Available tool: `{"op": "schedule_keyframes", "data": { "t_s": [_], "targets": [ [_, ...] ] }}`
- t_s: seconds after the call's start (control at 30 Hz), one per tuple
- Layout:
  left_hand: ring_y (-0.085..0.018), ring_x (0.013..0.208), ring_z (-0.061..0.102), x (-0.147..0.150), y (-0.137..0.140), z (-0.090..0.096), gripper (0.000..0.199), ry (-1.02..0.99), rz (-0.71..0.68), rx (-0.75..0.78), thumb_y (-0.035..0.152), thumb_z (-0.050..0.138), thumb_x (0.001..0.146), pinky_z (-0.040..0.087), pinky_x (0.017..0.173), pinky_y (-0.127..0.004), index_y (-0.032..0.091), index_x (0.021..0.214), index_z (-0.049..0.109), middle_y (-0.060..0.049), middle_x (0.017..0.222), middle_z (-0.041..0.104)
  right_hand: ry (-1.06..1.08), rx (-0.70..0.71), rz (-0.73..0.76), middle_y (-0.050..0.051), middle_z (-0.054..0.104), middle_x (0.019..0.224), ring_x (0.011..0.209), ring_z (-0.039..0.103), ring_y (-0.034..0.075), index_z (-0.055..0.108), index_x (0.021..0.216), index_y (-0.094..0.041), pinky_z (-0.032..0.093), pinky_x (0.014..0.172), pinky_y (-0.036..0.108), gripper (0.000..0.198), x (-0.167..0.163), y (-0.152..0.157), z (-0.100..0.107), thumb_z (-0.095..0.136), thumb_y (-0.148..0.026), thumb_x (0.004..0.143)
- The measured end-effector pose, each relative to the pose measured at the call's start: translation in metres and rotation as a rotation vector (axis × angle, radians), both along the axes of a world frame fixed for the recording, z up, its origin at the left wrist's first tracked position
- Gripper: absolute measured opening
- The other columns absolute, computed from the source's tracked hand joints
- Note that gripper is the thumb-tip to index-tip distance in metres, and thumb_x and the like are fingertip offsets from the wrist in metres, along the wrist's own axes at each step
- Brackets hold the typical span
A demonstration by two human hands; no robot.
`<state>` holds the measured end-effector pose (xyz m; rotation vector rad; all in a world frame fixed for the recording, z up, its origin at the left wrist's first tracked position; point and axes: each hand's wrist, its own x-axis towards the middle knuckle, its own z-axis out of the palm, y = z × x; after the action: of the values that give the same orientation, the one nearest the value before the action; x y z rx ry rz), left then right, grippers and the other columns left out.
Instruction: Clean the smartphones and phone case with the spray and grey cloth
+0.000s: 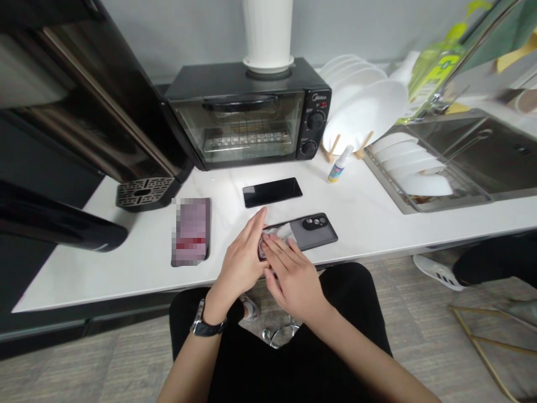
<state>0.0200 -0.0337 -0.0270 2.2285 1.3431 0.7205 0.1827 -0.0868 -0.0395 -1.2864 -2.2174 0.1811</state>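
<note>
A dark grey phone case (316, 234) with a camera cutout at its right end lies near the counter's front edge. My left hand (243, 257) grips its left end, fingers along the edge. A crumpled white tissue (287, 230) sits on the case's surface. My right hand (296, 271) presses it down there, fingers together and partly covering it. Just behind is a black phone (272, 192), flat with its screen up. To the left lies another phone (192, 232), its screen blurred out. A small spray bottle (339, 165) stands upright further right.
At the back stands a toaster oven (247, 120) with a white pot (268, 33) on top. White plates (363, 112) lean in a wooden rack beside it. The sink (482, 151) holds several bowls (409, 159). A black drink machine (96, 101) rises at left.
</note>
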Motion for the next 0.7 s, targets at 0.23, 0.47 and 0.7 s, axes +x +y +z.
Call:
{"op": "schedule_keyframes", "data": {
  "t_s": [0.23, 0.47, 0.7],
  "targets": [
    [-0.029, 0.144, 0.056, 0.002, 0.003, 0.001, 0.123, -0.025, -0.029, -0.009, 0.029, 0.091, 0.081, 0.044, 0.123, -0.047, 0.037, 0.171, 0.008, -0.007, 0.161, 0.055, -0.142, 0.043, -0.184, 0.011, 0.046, 0.167, 0.157, 0.040, 0.027, 0.028, 0.169, -0.018, 0.034, 0.129, 0.056, 0.065, 0.088, -0.021, -0.013, 0.047, -0.034, 0.110],
    [-0.029, 0.147, 0.054, 0.002, 0.004, 0.006, 0.123, -0.027, -0.028, -0.037, 0.028, 0.088, 0.084, 0.044, 0.123, -0.048, 0.037, 0.171, 0.003, -0.006, 0.164, 0.052, -0.079, 0.029, -0.386, 0.021, 0.045, 0.165, 0.158, 0.037, 0.037, 0.045, 0.159, -0.003, 0.028, 0.129, 0.063, 0.065, 0.059, 0.022, -0.005, 0.039, -0.048, 0.112],
    [-0.028, 0.156, 0.043, -0.004, 0.002, -0.001, 0.094, 0.001, -0.059, -0.005, 0.015, 0.055, 0.097, 0.039, 0.128, -0.050, 0.035, 0.172, 0.003, -0.008, 0.178, 0.027, 0.073, -0.076, -0.022, 0.021, 0.058, 0.155, 0.152, 0.048, 0.031, 0.059, 0.147, 0.000, 0.033, 0.130, 0.052, 0.059, -0.022, 0.009, 0.010, 0.042, -0.044, 0.110]
  ]
}}
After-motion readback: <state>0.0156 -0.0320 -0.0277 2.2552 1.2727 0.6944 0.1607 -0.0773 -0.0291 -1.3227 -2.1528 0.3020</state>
